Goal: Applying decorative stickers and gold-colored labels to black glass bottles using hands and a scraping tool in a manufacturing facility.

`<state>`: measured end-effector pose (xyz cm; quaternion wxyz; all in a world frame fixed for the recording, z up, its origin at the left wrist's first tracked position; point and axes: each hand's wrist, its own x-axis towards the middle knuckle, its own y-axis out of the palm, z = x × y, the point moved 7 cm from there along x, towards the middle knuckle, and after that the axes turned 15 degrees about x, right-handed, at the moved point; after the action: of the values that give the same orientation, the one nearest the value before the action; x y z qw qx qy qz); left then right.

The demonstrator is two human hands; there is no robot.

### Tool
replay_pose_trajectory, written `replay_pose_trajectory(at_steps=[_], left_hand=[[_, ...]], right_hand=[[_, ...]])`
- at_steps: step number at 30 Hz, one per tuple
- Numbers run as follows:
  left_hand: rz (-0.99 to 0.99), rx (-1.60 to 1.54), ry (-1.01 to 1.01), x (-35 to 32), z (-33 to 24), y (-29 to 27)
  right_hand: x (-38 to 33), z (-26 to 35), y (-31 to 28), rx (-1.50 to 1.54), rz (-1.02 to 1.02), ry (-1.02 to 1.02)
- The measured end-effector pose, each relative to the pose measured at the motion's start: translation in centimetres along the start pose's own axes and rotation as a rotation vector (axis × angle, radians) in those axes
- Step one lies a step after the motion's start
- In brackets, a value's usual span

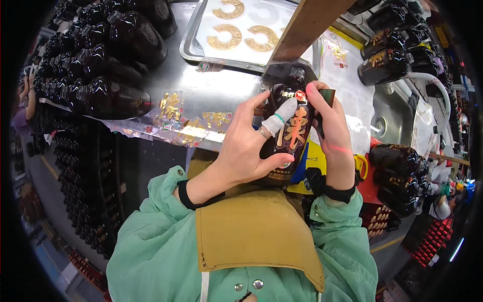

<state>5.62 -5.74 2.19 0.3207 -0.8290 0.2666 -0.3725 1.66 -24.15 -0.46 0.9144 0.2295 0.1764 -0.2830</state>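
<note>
A dark, glossy bottle (282, 173) leans in front of me, its neck pointing away and its base near my apron. A large gold character sticker (297, 128) and a small red round seal (300, 96) are on its front. My left hand (236, 143) spans the bottle, with a white knit finger cover (282, 117) on one finger pressed against the front and the thumb lower down on it. My right hand (336, 123) is closed around a dark green flat piece (327, 96), its thumb at the bottle's upper right side.
Many dark bottles (133, 40) crowd the metal bench (166, 70) on the left. Gold stickers (171, 106) lie along its near edge. Behind is a tray (188, 43) with gold ring-shaped labels (224, 37). A brown board (307, 25) slants above. At right are a sink (390, 113) and more bottles (385, 65).
</note>
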Motion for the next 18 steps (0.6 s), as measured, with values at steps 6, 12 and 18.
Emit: replay_pose_trajectory(at_steps=[6,12,18], left_hand=[[-0.068,-0.080,-0.023,-1.6,0.7,-0.1],[0.016,-0.040,-0.039,-0.4,0.5,0.1],[-0.042,-0.058,-0.041,-2.1,0.5,-0.4]], right_hand=[[0.1,0.0,0.1,0.008,0.032,-0.029],[0.0,0.0,0.1,0.008,0.013,-0.049],[0.3,0.2,-0.2,-0.056,0.072,-0.088]])
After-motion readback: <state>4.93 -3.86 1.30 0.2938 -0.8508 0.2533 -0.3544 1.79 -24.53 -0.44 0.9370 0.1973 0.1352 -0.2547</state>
